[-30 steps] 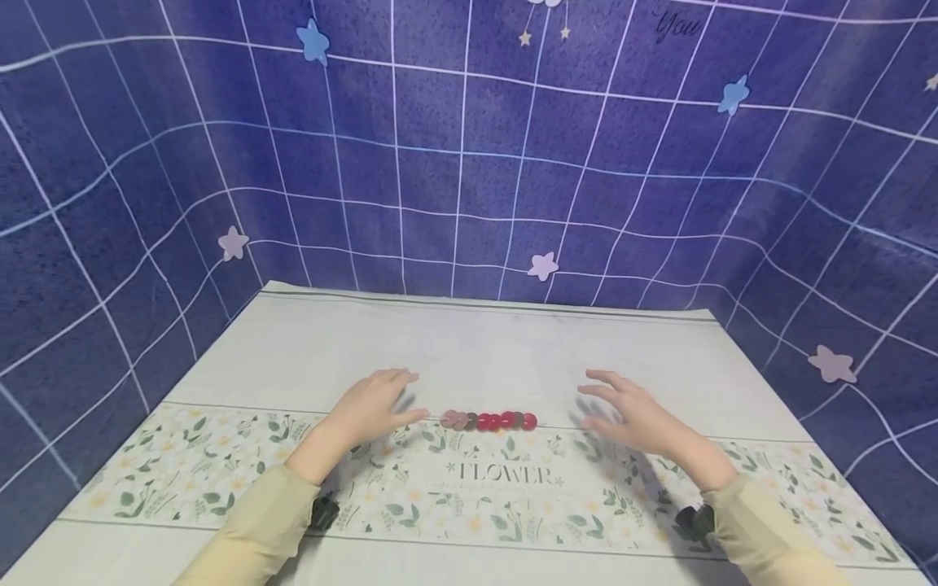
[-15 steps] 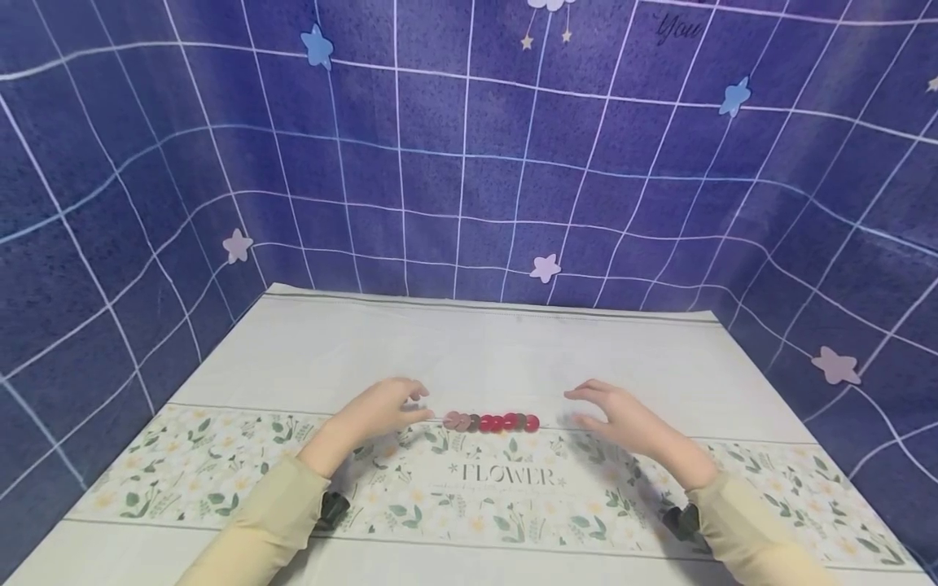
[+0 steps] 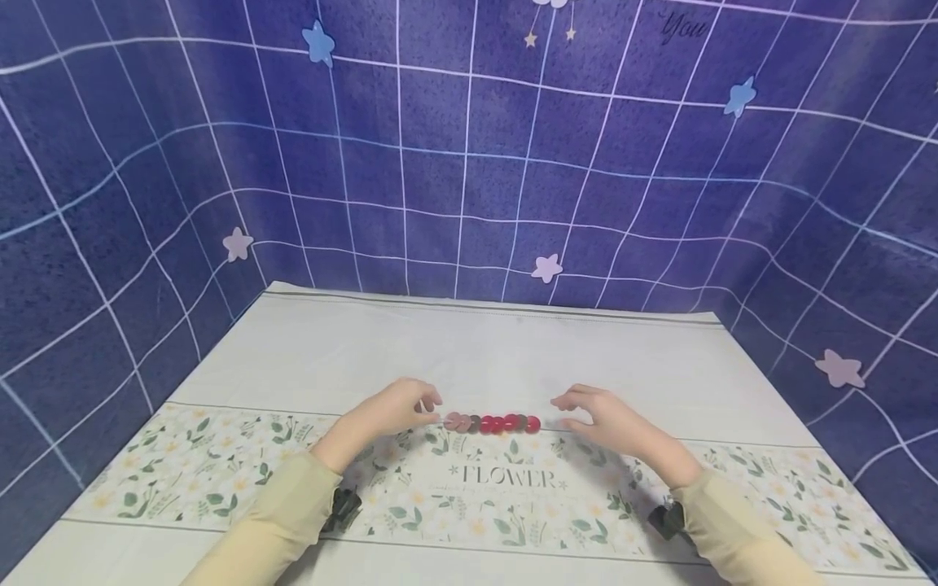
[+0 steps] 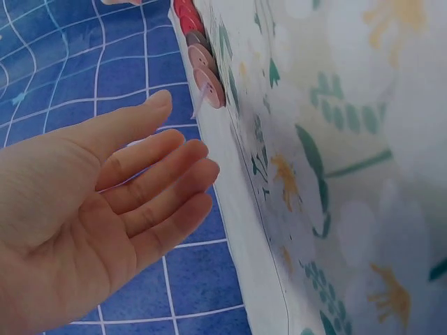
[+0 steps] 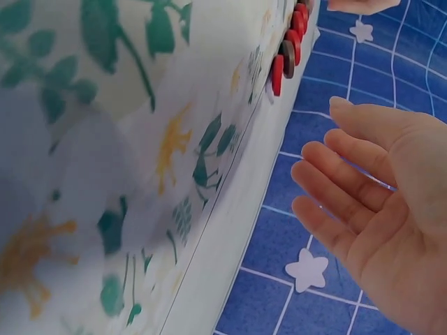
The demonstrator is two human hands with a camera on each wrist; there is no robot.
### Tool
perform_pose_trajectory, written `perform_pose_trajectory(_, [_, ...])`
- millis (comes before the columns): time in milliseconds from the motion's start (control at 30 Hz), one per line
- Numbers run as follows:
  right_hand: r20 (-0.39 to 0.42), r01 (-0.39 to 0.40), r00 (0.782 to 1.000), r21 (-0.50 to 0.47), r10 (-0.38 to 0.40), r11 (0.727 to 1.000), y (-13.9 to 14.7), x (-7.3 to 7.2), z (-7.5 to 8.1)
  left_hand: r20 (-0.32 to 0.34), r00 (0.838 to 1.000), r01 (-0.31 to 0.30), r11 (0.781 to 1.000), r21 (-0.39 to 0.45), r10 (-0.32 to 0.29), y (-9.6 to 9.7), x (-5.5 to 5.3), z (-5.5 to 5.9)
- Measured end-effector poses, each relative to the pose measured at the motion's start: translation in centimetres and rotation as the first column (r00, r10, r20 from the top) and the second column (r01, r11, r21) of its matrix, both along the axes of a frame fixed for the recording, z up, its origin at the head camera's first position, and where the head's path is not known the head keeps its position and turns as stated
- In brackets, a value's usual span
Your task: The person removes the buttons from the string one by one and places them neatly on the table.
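A row of round buttons (image 3: 498, 424), strung together, lies across the middle of the table. Pink buttons (image 4: 207, 85) form its left end, red ones (image 5: 278, 75) its right end, and dark buttons sit between. A short pale string end (image 4: 201, 101) sticks out beside the last pink button in the left wrist view. My left hand (image 3: 396, 405), fingers loosely bent and holding nothing, is just off the pink end. On the other side my right hand (image 3: 604, 417) hovers a little off the red end, its fingers relaxed and parted from the thumb.
The white table (image 3: 484, 342) carries a band of printed flowers (image 3: 212, 464) with the word FLOWER. A blue gridded curtain (image 3: 440, 179) with star shapes encloses the back and sides. Dark wrist devices (image 3: 343, 509) sit under both sleeves.
Both hands have moved inward, the left one to the right and the right one to the left, closer to the ends of the button row. The buttons stay in place.
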State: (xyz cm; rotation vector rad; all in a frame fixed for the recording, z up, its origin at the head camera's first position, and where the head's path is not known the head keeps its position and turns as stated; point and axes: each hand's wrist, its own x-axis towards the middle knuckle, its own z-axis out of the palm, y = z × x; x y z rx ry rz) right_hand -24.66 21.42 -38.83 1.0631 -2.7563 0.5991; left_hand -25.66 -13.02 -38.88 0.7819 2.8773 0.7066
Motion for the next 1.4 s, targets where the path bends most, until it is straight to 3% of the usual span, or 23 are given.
perform_pose_trajectory(333, [0.022, -0.033, 0.999, 0.004, 0.033, 0.999, -1.5, -0.8, -0.3, 0.037, 0.997, 0.062, 0.998, 0.028, -0.063, 0.4, -0.7, -0.1])
perform_pose_trajectory(567, [0.021, -0.068, 0.997, -0.020, 0.069, 0.997, -2.2, -1.2, -0.6, 0.042, 0.999, 0.026, 1.000, 0.011, -0.026, 0.6, -0.7, -0.8])
perform_pose_trajectory(900, [0.030, -0.072, 0.997, -0.005, 0.072, 0.997, -2.6, -1.4, -1.2, 0.015, 0.998, 0.056, 0.998, 0.022, -0.056, 0.5, -0.8, -1.4])
perform_pose_trajectory(1233, [0.021, -0.066, 0.998, 0.024, 0.065, 0.998, -2.8, -1.3, -1.5, 0.036, 0.998, 0.046, 0.999, 0.018, -0.047, 1.3, -0.8, -1.8])
perform_pose_trajectory(1400, [-0.002, -0.077, 0.997, 0.032, 0.077, 0.997, -3.1, -1.4, -1.9, 0.009, 0.999, 0.036, 0.999, 0.002, -0.036, 1.2, -0.7, -1.8])
